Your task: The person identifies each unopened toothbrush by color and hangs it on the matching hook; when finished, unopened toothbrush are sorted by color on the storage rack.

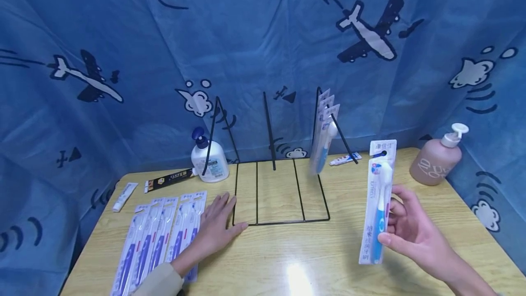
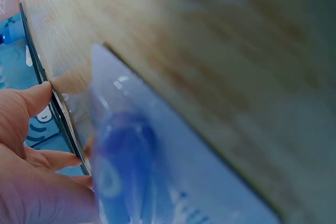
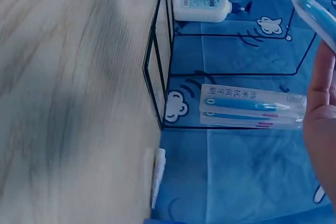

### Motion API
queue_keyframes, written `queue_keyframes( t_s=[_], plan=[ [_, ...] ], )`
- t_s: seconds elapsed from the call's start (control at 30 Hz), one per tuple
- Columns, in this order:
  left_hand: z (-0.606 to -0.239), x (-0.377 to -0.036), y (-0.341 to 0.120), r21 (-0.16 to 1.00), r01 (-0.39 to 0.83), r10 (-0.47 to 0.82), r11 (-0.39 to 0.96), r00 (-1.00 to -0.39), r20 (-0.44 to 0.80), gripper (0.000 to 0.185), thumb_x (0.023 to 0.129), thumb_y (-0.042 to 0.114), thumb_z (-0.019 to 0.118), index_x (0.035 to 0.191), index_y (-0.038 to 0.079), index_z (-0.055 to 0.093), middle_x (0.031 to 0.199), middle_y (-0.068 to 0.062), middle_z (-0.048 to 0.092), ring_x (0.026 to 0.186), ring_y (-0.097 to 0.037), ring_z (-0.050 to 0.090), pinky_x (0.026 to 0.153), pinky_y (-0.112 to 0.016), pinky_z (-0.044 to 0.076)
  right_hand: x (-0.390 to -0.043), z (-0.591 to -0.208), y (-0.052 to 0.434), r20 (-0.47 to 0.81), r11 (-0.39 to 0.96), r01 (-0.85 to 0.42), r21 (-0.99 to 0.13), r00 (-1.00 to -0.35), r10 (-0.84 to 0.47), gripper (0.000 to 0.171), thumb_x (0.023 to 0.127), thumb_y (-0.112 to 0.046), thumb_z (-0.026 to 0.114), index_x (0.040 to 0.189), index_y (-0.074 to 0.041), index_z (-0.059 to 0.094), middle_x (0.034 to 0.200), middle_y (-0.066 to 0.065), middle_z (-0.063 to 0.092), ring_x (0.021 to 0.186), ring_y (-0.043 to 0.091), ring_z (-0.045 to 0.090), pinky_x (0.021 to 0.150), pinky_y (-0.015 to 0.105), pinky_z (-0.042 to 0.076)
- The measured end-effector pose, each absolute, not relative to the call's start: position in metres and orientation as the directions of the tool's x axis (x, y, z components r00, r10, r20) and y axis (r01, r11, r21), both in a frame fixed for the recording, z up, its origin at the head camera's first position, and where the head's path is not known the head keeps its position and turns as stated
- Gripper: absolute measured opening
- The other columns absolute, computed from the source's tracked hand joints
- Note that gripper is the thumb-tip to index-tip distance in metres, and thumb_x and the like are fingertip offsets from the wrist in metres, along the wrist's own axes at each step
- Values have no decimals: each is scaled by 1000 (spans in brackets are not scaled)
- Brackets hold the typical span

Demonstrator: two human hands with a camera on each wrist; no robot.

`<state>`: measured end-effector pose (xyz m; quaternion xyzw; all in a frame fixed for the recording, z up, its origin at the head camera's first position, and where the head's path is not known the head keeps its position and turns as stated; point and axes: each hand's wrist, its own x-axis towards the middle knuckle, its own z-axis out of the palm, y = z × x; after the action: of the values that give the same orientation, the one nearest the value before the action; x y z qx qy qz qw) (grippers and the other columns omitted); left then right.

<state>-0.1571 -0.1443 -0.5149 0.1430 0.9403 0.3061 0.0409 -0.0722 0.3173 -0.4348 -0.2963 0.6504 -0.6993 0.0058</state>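
Observation:
My right hand (image 1: 419, 239) holds a packaged toothbrush (image 1: 380, 209) with a blue handle upright above the right side of the table, thumb at the front and fingers at its edge. My left hand (image 1: 215, 225) rests with fingers spread at the left edge of the black wire rack (image 1: 269, 131). In the left wrist view its thumb and fingertips lie along the rack's wire. Blue-handled toothbrush packs (image 1: 324, 147) hang on the rack's right arm. Several purple-handled toothbrush packs (image 1: 149, 245) lie side by side left of my left hand, one partly beneath its wrist.
Behind the rack's left side stands a white pump bottle (image 1: 211, 161), with a black toothpaste tube (image 1: 170, 179) beside it. A small white tube (image 1: 125, 197) lies farther left. Another small tube (image 1: 345, 159) lies right of the rack. A pink pump bottle (image 1: 436, 161) stands at the back right.

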Motion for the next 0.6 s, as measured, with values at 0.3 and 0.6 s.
queue_keyframes(
  t_s=[0.3,0.6],
  plan=[
    [-506,-154,-145,572,228,291,788,-957,-19,85,104,47,73,166,-1,40,175,-26,24,163,-48,14,128,-71,6,-69,-440,296,424,132,-484,-865,-846,-325,84,91,28,66,161,-3,32,119,7,66,96,17,67,81,25,58],
    [-515,-156,-146,600,283,314,748,-948,56,86,103,48,74,163,-5,42,173,-31,26,160,-54,16,125,-75,7,-103,-444,282,472,107,-521,-847,-829,-299,79,93,27,65,161,0,35,123,6,70,96,17,72,82,25,60]
  ],
)
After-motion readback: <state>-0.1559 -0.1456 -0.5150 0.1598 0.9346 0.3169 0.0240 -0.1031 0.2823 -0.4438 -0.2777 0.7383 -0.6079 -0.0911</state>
